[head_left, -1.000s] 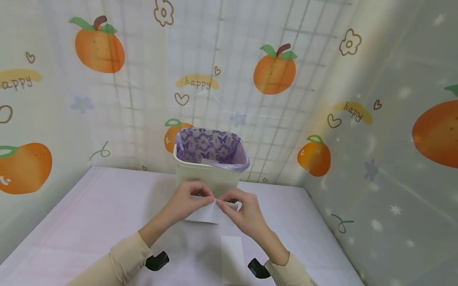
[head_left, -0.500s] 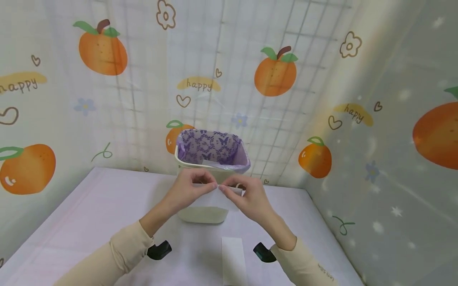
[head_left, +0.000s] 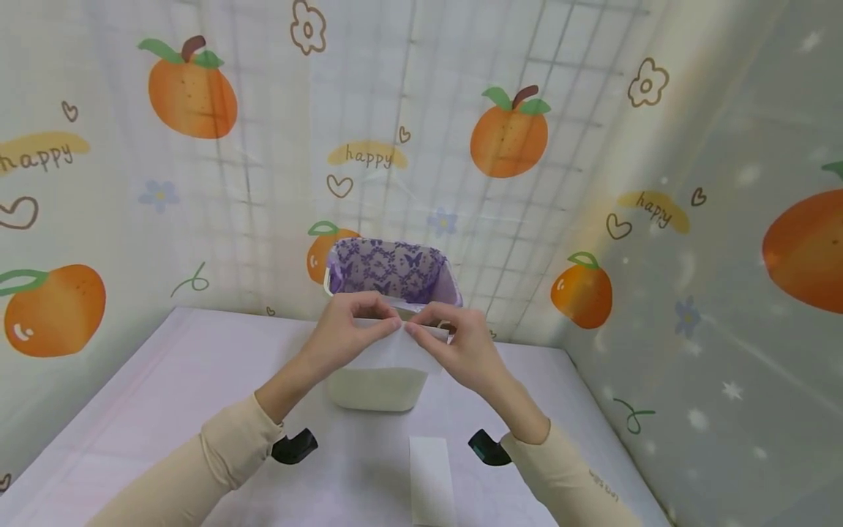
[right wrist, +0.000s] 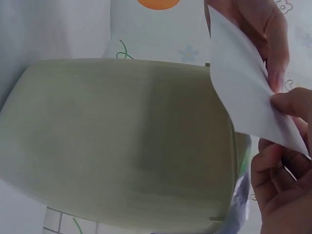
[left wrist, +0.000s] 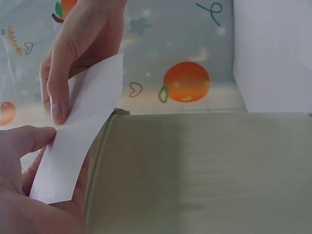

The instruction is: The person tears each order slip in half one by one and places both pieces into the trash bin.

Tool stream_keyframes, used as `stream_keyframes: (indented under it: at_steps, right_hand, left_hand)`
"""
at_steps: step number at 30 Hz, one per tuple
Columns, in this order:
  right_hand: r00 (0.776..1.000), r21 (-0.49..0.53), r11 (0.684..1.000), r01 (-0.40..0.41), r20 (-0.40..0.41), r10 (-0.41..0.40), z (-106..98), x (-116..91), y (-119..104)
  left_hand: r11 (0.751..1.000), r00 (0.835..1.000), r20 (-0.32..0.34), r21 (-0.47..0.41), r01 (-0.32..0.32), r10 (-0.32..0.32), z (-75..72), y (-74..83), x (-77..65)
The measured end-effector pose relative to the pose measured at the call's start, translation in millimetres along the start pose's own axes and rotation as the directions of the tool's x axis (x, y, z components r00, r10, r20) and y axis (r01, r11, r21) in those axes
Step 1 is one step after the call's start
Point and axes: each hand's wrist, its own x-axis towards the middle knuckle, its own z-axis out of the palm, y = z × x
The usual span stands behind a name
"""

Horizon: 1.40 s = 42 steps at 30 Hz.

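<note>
A plain white sheet of paper (head_left: 395, 351) hangs in front of the trash bin, a small rectangle with a faint crease down its middle. My left hand (head_left: 345, 333) pinches its top edge between thumb and fingers. Close beside it, thumbs nearly meeting, my right hand (head_left: 464, 348) pinches the same edge. Behind the paper stands the pale green trash bin (head_left: 378, 391), lined with a purple butterfly-patterned bag (head_left: 388, 267). Both wrist views show the paper (left wrist: 83, 141) near the bin's rim, with fingers behind it.
A white paper strip (head_left: 431, 479) lies on the white-covered table (head_left: 230, 366) between my forearms. Black wrist-worn pieces (head_left: 295, 446) jut out under both wrists. A curtain (head_left: 276, 241) printed with oranges closes off the back and sides.
Both hands have risen with the paper from low in front of the bin to just below its rim. The bin's lower front now shows beneath the paper.
</note>
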Motion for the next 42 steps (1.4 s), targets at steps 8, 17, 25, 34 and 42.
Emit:
stream_keyframes:
  at_steps: [8, 17, 25, 34, 42]
  right_hand:
    - [1.000, 0.029, 1.000, 0.004, -0.014, -0.004, -8, 14, -5]
    - [0.999, -0.003, 1.000, -0.026, -0.040, 0.026, -19, 23, -7]
    - [0.996, -0.014, 0.999, -0.031, -0.083, 0.030, -27, 28, -7]
    - [0.990, -0.011, 1.000, -0.009, -0.140, 0.008, -27, 40, -5]
    - [0.992, -0.019, 1.000, -0.011, -0.126, 0.008, -35, 56, -6]
  left_hand:
    - [0.999, 1.000, -0.008, 0.024, -0.028, 0.028, -8.1, 9.6, 13.4]
    - [1.000, 0.999, -0.041, 0.019, -0.016, 0.017, -10.7, 17.2, 21.8]
    - [1.000, 0.998, -0.062, 0.020, -0.004, 0.005, -9.2, 20.8, 27.2]
    - [0.999, 0.995, -0.098, 0.032, 0.010, -0.007, -12.8, 23.0, 39.9]
    - [0.999, 0.992, -0.125, 0.035, 0.023, -0.018, -14.2, 29.9, 55.2]
